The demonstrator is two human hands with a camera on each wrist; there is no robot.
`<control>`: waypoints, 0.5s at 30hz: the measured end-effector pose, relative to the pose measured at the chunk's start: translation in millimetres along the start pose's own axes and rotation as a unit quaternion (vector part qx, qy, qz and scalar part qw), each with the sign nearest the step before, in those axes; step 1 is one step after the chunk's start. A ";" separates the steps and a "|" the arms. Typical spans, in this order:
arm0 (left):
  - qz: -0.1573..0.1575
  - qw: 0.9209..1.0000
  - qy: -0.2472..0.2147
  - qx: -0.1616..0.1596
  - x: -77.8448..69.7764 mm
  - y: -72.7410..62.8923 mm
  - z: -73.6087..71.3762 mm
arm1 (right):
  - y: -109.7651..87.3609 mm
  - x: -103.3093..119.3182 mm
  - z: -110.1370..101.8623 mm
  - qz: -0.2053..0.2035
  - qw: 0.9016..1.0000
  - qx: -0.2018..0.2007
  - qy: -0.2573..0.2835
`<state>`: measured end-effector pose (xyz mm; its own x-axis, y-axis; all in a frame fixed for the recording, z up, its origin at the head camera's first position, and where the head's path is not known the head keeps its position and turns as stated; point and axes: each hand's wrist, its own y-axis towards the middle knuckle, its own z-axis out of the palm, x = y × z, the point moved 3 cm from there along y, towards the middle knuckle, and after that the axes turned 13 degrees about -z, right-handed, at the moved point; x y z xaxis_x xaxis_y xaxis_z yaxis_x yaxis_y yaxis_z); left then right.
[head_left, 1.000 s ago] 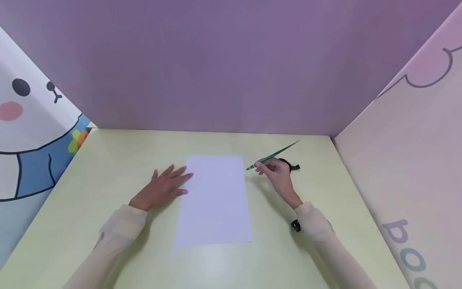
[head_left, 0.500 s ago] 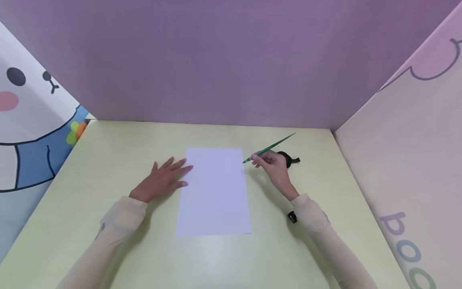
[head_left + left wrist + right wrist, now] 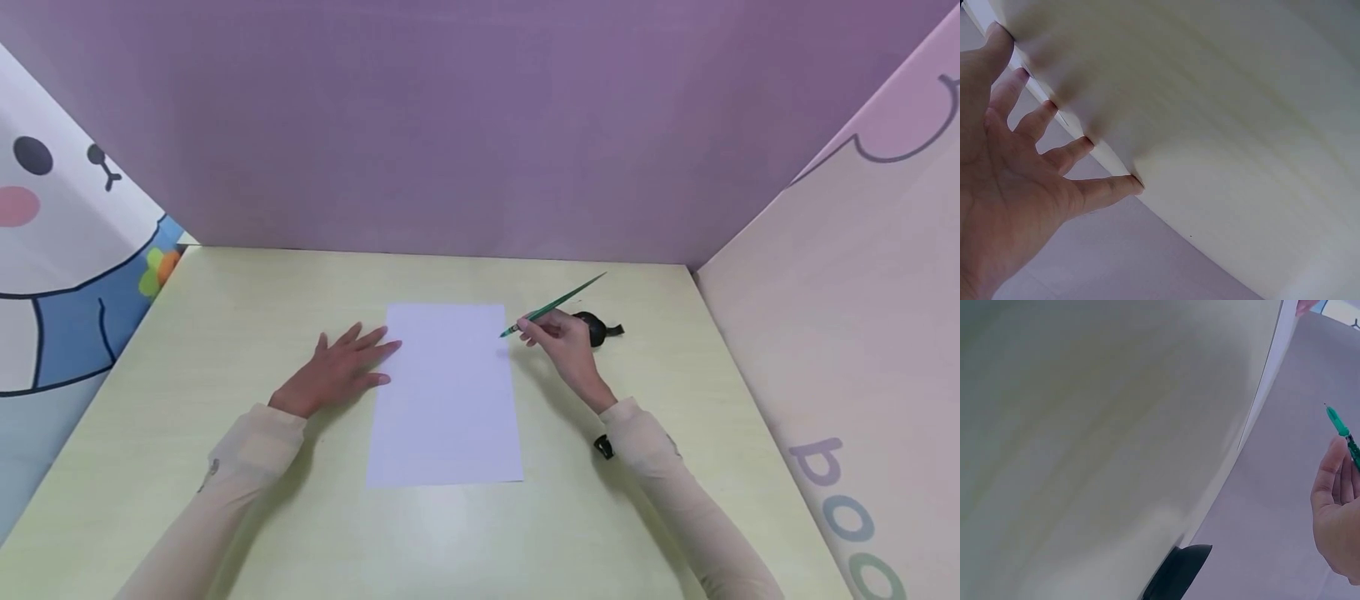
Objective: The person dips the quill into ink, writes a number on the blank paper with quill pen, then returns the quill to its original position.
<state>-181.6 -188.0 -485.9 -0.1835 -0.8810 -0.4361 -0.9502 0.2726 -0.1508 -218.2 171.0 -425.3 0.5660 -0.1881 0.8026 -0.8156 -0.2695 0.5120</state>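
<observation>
A blank white sheet of paper (image 3: 444, 400) lies on the pale table in the head view. My left hand (image 3: 330, 379) rests at its left edge with fingers spread, the tips of some over the paper. The left wrist view shows these straight fingers (image 3: 1110, 187) with their tips down on the surface. Beside the sheet's upper right, my right hand (image 3: 564, 343) pinches a green pen (image 3: 558, 304) with a long tapering tail. Its point hangs above the paper's right edge. In the right wrist view the pen's green tip (image 3: 1337, 422) is raised off the table.
A rounded black object (image 3: 592, 328) with a short tab lies on the table just beyond my right hand, partly hidden by it. A small black item (image 3: 603, 447) shows under the right sleeve. A purple panel (image 3: 442, 125) stands at the back, with printed panels on both sides.
My right hand has shifted slightly left with the pen, bringing its point from beside the paper to over its right edge. My left hand stays put; the head view has tilted a little.
</observation>
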 end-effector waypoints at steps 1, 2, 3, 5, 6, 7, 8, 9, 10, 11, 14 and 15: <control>0.000 1.000 0.000 -0.001 0.2 0.0 -0.1 | 0.0 -3.3 0.4 0.000 1.000 0.000 0.001; 0.000 1.000 -0.001 -0.001 0.7 0.0 -0.1 | -0.1 -7.8 0.7 0.001 1.000 0.000 0.001; 0.002 1.000 -0.001 -0.002 0.9 0.0 -0.3 | -0.4 -12.4 1.0 0.002 1.000 0.000 0.001; 0.001 1.000 -0.002 -0.001 0.9 0.2 -0.2 | -0.9 -21.2 1.5 0.002 1.000 0.000 -0.001; 0.001 1.000 -0.003 -0.001 0.8 0.5 -0.3 | -1.3 -25.3 2.0 0.001 1.000 0.001 -0.003; 0.001 1.000 -0.003 -0.002 0.6 0.6 -0.5 | -1.5 -28.1 2.3 0.000 1.000 0.002 -0.004; 0.001 1.000 -0.004 -0.003 0.4 0.6 -0.8 | -1.5 -29.9 2.6 0.000 1.000 0.002 -0.004; 0.001 1.000 -0.004 -0.003 0.2 0.7 -0.9 | -1.5 -30.7 3.0 -0.002 1.000 0.003 -0.004; -0.001 1.000 -0.003 -0.002 0.2 0.9 -0.8 | -1.6 -31.1 3.5 -0.003 1.000 0.004 -0.002; -0.001 1.000 -0.002 -0.001 0.2 0.8 -0.8 | -1.7 -31.3 3.9 -0.002 1.000 0.004 0.000; -0.001 1.000 -0.001 -0.002 0.8 0.5 -0.7 | -1.8 -31.5 5.3 0.000 1.000 0.005 0.007; -0.001 1.000 0.000 -0.001 1.1 0.5 -0.4 | -1.9 -31.4 5.7 0.001 1.000 0.006 0.009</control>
<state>-182.3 -189.0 -486.1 -0.1810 -0.8815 -0.4361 -0.9513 0.2695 -0.1499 -233.8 172.0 -453.2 0.5623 -0.1718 0.8089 -0.8150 -0.2810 0.5068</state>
